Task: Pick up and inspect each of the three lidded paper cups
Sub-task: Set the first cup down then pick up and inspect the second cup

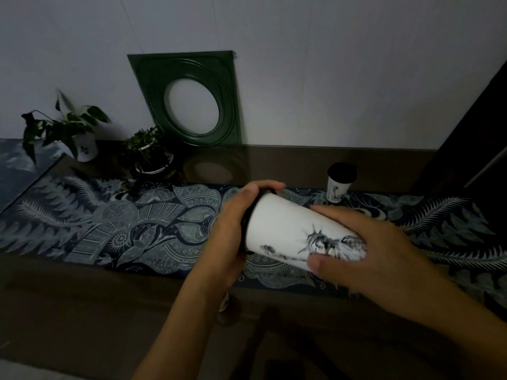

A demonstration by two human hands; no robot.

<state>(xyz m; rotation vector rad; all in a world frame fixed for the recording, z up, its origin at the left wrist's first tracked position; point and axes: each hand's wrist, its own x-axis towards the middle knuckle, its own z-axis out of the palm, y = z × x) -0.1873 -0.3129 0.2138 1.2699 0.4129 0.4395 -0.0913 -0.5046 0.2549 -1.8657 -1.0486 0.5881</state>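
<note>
The person is holding a white paper cup on its side above the table, lid end to the left and base to the right; the left hand is curling its fingers over the black lid, apparently steadying that end, while the right hand is wrapping thumb and fingers around the base half, probably so the cup can be turned and its inked drawing looked over; both hands are gripping the same cup, neither one lying slack. A second lidded cup is standing upright on the far right of the runner, well apart from the hands, seemingly waiting its turn; something pale is showing just below the left wrist, perhaps the third cup, but it is too hidden to tell. The patterned blue runner is lying along a dark glossy tabletop; two potted plants are sitting at the back left, and a green frame is leaning against the pale wall; the room is looking dim.
</note>
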